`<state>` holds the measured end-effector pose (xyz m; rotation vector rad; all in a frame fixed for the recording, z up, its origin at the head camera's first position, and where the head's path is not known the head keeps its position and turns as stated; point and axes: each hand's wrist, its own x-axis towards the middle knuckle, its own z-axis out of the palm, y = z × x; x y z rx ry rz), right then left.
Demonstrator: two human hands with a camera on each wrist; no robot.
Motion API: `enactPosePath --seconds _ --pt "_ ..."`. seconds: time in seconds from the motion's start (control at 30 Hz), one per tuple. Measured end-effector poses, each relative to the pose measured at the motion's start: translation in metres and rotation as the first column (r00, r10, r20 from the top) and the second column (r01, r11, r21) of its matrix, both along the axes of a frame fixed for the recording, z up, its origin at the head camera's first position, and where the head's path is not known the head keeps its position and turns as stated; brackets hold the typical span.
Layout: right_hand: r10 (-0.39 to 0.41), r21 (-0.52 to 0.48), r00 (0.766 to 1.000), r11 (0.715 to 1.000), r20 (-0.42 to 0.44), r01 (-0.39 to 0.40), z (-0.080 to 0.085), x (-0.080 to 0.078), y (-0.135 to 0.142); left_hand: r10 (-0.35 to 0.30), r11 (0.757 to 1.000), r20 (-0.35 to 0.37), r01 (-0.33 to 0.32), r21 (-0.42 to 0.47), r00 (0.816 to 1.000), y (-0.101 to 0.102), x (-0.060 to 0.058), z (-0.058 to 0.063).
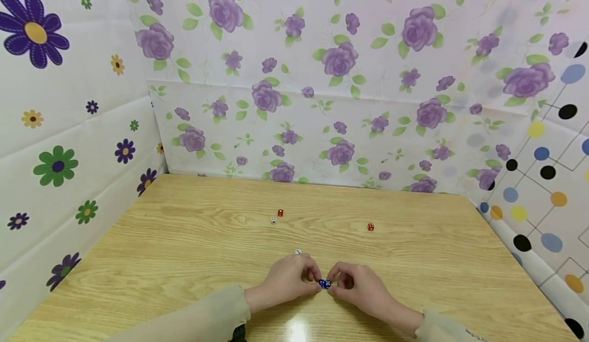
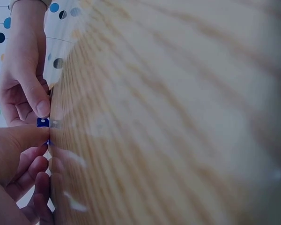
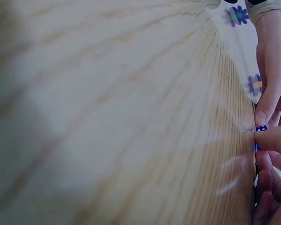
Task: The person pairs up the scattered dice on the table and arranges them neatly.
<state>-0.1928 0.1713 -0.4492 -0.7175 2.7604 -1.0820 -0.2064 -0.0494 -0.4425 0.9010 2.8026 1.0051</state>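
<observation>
Thumbs and fingers curved, the left hand (image 1: 291, 276) and right hand (image 1: 362, 288) each pinch one of two cubic blue dice (image 1: 327, 283), side by side on the table (image 1: 207, 260). The wrist views show the hands mirrored in its glossy wood grain; only the head view shows red dice (image 1: 370, 227) and white dice (image 1: 273, 220), beyond the blue dice.

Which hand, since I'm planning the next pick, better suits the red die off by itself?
Probably the right hand, once free: the red die lies ahead of it, farther from the left hand.
</observation>
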Motion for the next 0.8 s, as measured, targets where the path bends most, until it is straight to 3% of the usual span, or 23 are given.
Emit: enactPosePath --seconds 0.8 --pt "-0.006 -0.012 1.0 1.0 0.018 0.006 0.0004 0.0 0.0 -0.004 1.0 -0.001 0.004 0.004 1.0 0.0002 -0.0019 -0.0024"
